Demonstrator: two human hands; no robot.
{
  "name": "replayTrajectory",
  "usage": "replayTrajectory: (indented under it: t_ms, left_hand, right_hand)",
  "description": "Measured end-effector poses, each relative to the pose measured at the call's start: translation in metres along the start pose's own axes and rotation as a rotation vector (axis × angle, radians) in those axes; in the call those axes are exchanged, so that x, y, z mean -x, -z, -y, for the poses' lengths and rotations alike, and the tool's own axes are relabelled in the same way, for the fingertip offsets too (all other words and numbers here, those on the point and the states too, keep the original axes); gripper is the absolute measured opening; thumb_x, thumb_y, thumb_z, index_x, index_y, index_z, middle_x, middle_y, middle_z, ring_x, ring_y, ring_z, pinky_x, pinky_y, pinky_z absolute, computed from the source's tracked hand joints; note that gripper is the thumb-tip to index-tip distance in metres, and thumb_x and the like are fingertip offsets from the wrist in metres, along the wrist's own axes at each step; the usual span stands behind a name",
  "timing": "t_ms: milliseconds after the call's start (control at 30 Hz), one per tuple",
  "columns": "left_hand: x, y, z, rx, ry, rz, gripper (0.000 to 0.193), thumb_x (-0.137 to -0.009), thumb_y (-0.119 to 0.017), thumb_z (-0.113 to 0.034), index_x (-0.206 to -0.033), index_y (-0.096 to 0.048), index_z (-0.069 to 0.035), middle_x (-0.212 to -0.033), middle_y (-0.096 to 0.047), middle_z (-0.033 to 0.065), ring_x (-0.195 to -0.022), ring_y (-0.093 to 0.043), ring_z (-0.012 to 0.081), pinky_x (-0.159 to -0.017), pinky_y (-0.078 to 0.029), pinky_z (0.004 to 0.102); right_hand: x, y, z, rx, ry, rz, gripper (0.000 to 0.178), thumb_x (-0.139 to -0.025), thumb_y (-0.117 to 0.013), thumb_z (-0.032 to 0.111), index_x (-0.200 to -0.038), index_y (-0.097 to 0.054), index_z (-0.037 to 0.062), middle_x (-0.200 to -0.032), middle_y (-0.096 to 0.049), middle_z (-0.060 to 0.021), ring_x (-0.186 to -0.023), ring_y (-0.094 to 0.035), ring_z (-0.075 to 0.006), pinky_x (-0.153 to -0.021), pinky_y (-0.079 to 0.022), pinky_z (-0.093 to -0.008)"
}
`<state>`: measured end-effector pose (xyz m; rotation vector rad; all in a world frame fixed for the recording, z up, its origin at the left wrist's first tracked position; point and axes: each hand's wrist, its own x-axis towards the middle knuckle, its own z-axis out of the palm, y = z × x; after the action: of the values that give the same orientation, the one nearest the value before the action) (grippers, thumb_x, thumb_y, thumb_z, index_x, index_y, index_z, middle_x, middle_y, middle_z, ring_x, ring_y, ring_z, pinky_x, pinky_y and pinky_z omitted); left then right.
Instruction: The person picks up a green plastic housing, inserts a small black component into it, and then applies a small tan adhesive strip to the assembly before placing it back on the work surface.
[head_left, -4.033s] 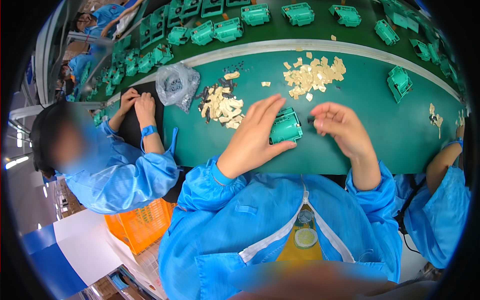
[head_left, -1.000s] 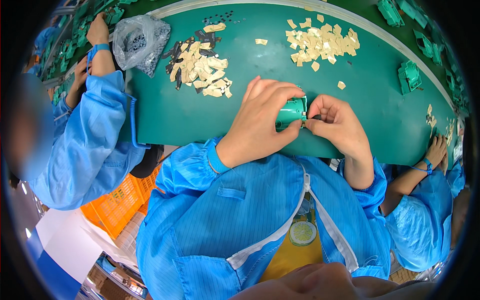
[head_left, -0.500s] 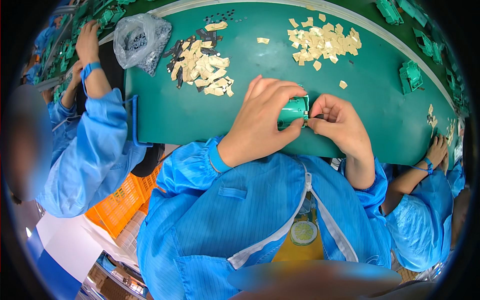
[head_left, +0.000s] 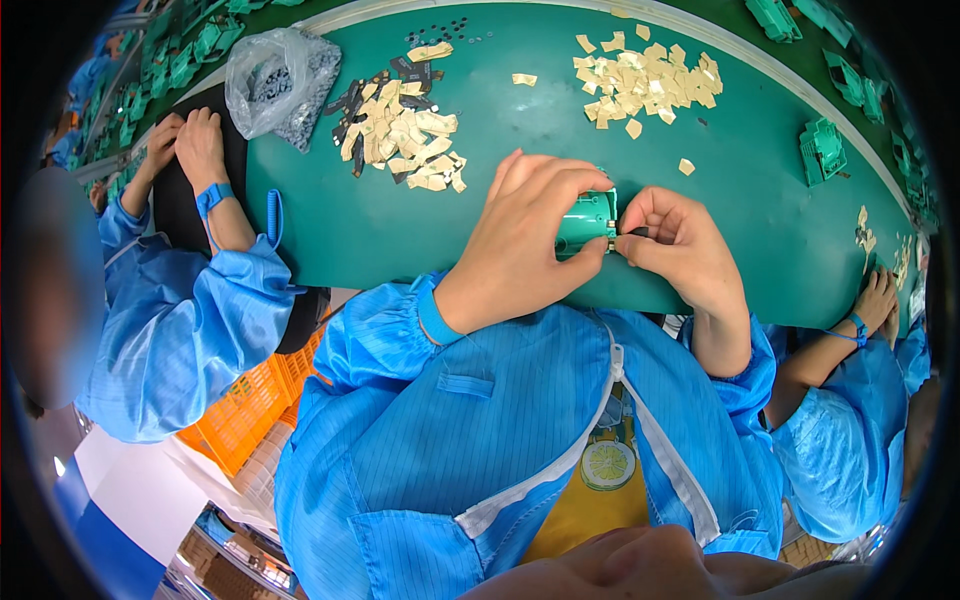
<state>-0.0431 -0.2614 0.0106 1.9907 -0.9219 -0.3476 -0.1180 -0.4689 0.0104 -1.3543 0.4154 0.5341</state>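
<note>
A green plastic housing [head_left: 587, 222] is gripped near the table's front edge by my left hand [head_left: 535, 222]. The thumb lies along its near side and the fingers curl over its far side. At the housing's right end, my right hand [head_left: 682, 240] pinches a small dark piece [head_left: 640, 233] between thumb and fingers, right against the housing. The fingertips cover most of that piece, so its kind cannot be made out.
On the green table [head_left: 480, 120] lie cream paper pieces [head_left: 650, 85], a pile of black parts with cream strips [head_left: 400, 135], and a clear bag of small grey parts [head_left: 283, 85]. Another green housing [head_left: 822, 152] stands at right. Co-workers' hands [head_left: 200, 150] [head_left: 877, 300] are on both sides.
The co-worker on the left has drawn an arm back from the far row of green parts, and both their hands are now close together. My hands and the housing have hardly moved.
</note>
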Motion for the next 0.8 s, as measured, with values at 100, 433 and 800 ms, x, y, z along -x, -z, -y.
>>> replayTrajectory:
  t_ms: [100, 433, 800]
  left_hand:
    - [0.0003, -0.0004, -0.0005, -0.013, 0.010, 0.002, 0.050, -0.076, -0.074, -0.009, -0.123, -0.059, -0.007, -0.125, -0.063, 0.0109, -0.119, -0.054, 0.0326, -0.109, -0.035, 0.0469]
    - [0.0001, 0.0001, 0.0001, -0.022, 0.022, 0.013, 0.049, -0.077, -0.075, -0.010, -0.123, -0.059, -0.008, -0.126, -0.062, 0.0101, -0.120, -0.054, 0.0327, -0.112, -0.031, 0.0525]
    - [0.0001, 0.0003, 0.0009, -0.034, 0.025, 0.023, 0.050, -0.076, -0.075, -0.010, -0.123, -0.059, -0.008, -0.126, -0.062, 0.0089, -0.120, -0.054, 0.0318, -0.112, -0.031, 0.0523]
  right_hand:
    - [-0.0007, -0.0006, -0.0013, -0.023, 0.016, 0.004, 0.012, -0.084, -0.073, 0.001, -0.091, -0.062, 0.0039, -0.073, -0.058, 0.0063, -0.061, -0.048, 0.0008, -0.052, -0.036, -0.0190]
    - [-0.0017, -0.0009, 0.0006, -0.007, 0.014, 0.001, 0.012, -0.084, -0.072, 0.001, -0.091, -0.062, 0.0040, -0.073, -0.059, 0.0065, -0.062, -0.048, 0.0009, -0.052, -0.035, -0.0190]
    - [0.0002, -0.0024, -0.0013, 0.035, 0.053, -0.024, 0.014, -0.084, -0.072, 0.000, -0.092, -0.061, 0.0040, -0.072, -0.055, 0.0079, -0.061, -0.044, 0.0009, -0.052, -0.033, -0.0195]
